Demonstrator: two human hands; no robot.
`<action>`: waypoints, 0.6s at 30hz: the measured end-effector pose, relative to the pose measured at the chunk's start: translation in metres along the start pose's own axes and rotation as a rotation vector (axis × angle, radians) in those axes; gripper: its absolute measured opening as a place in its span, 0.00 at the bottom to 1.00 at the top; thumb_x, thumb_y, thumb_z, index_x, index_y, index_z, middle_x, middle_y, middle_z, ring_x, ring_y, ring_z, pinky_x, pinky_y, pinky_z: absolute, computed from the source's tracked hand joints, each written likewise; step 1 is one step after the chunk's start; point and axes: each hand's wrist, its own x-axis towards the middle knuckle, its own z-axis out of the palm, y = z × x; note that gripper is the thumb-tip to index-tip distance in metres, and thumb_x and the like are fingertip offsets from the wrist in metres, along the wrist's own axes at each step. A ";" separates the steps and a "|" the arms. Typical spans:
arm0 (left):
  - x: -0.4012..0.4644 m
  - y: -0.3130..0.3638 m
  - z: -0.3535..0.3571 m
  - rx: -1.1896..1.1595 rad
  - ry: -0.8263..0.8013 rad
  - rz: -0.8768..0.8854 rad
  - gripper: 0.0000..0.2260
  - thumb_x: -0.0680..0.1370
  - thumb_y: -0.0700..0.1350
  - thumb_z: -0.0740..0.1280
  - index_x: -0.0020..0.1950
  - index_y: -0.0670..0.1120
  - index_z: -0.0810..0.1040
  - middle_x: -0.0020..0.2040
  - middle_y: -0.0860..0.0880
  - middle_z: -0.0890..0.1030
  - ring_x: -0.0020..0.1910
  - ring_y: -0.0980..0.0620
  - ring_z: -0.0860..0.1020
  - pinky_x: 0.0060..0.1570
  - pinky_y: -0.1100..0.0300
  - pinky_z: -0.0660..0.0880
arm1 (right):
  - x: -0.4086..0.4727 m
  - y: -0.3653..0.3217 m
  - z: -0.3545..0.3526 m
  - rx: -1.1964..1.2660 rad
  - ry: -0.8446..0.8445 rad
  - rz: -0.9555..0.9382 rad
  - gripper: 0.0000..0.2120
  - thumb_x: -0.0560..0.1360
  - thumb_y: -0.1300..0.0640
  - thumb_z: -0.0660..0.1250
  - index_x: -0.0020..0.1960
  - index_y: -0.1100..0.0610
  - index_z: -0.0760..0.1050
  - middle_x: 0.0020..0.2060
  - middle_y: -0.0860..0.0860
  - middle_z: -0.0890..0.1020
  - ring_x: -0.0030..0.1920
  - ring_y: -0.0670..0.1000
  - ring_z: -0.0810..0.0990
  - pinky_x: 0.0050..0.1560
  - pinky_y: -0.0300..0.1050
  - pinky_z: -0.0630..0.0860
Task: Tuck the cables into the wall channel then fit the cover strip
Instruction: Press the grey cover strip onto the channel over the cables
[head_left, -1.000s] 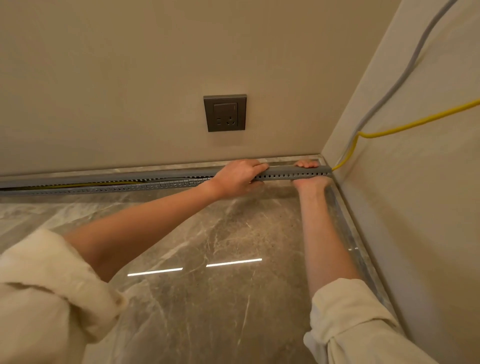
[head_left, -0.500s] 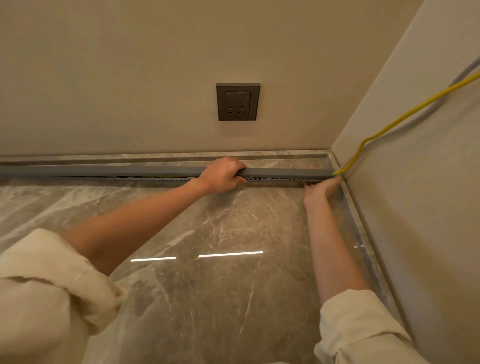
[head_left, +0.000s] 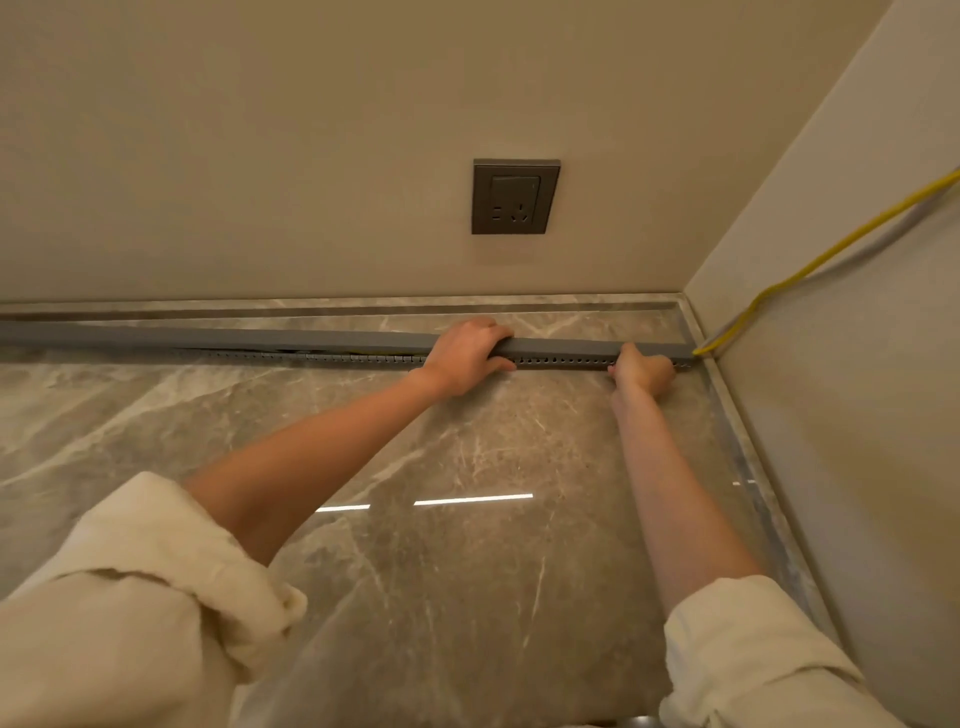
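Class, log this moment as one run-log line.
stage: fitting cover strip | left hand: gripping strip | right hand: at channel | yellow cable: exits at corner

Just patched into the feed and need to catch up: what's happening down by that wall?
A person is fitting the grey cover strip onto the slotted cable channel on the marble floor. The left hand grips over the strip below the wall socket; the right hand pinches it near the corner. Between the hands the cover looks seated; left of the left hand a gap shows. A yellow cable and a grey cable exit at the corner, up the side wall.
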 end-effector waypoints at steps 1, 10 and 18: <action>-0.005 -0.005 -0.002 0.000 0.004 -0.006 0.19 0.75 0.51 0.68 0.62 0.43 0.75 0.55 0.42 0.79 0.53 0.43 0.76 0.52 0.50 0.74 | -0.006 0.000 0.003 -0.046 0.022 -0.007 0.25 0.76 0.59 0.65 0.68 0.69 0.62 0.66 0.62 0.70 0.60 0.60 0.77 0.57 0.49 0.78; -0.085 -0.099 -0.055 0.118 0.062 -0.091 0.28 0.73 0.48 0.72 0.69 0.42 0.69 0.64 0.40 0.75 0.64 0.41 0.72 0.63 0.47 0.69 | -0.114 0.000 0.075 -0.217 -0.064 -0.266 0.22 0.75 0.65 0.64 0.66 0.66 0.60 0.67 0.65 0.62 0.61 0.62 0.72 0.53 0.45 0.71; -0.160 -0.194 -0.110 0.225 0.114 -0.253 0.29 0.71 0.45 0.73 0.69 0.40 0.69 0.62 0.38 0.76 0.62 0.38 0.72 0.63 0.47 0.68 | -0.210 0.020 0.150 -0.485 -0.396 -0.601 0.15 0.75 0.63 0.64 0.61 0.62 0.68 0.64 0.61 0.67 0.60 0.61 0.73 0.61 0.47 0.70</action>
